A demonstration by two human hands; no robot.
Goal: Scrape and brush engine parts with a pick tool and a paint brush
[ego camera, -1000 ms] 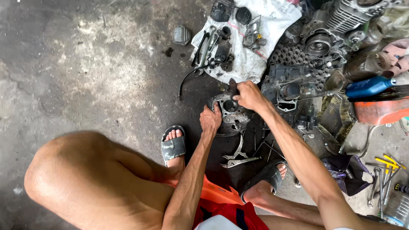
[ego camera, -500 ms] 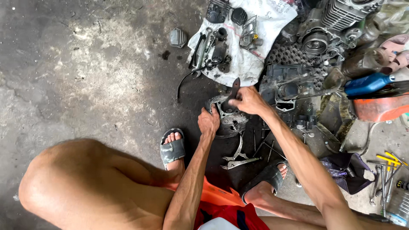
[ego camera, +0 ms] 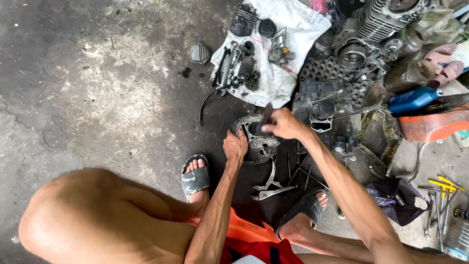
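Engine casing [ego camera: 256,139]: grey, greasy metal part with a round bore, on the dark concrete floor [ego camera: 97,88] between the person's feet and a white cloth. Left hand [ego camera: 235,146]: resting on the casing's near-left edge, fingers curled over the rim, grip closed on the casing. Right hand [ego camera: 283,124]: above the casing's far-right side, grip clenched on a dark flat tool [ego camera: 266,115], which stands tilted with its lower end at the bore. Pliers [ego camera: 268,186]: lying open on the floor just below the casing, near the right foot. Thin metal rods [ego camera: 298,168]: scattered beside the pliers. Sandals [ego camera: 195,178]: grey, one on each foot, either side of the pliers. Cloth [ego camera: 288,29]: white, stained, spread beyond the casing, carrying small dark engine parts and spanners. Small grey cover [ego camera: 199,53]: alone on the floor, left of the cloth. Black cable [ego camera: 207,100]: curving from the cloth's near edge onto the floor. Engine block [ego camera: 386,19]: finned cylinder with gears, top right, well apart from the hands. Blue bottle [ego camera: 413,99]: lying on its side to the right, above an orange container [ego camera: 430,128]. Yellow-handled tools [ego camera: 447,186]: lower right corner, beside a dark bag [ego camera: 395,200].
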